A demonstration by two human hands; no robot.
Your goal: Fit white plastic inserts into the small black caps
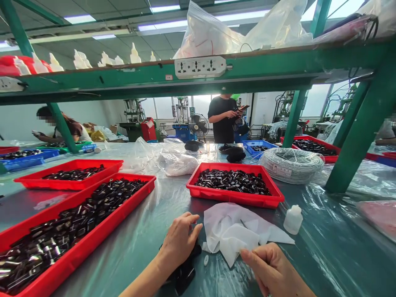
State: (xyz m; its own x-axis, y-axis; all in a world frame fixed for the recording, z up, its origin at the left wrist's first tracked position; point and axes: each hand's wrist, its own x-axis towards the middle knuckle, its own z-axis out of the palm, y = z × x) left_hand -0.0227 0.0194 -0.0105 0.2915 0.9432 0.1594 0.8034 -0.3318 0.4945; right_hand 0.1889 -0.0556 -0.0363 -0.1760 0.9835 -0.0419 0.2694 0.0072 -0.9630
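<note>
My left hand rests near the table's front edge with fingers curled over a small pile of black glossy parts; whether it grips one is hidden. My right hand pinches the near corner of a crumpled white cloth that lies between my hands. A small white cap lies on the table beside the cloth. Behind the cloth stands a red tray full of black parts. A small white plastic bottle stands to the right of the cloth.
Two long red trays of black parts lie at left. A coil of white cable and clear bags sit further back. Green shelf posts rise at right. One person stands behind the table, others sit at the far left and right.
</note>
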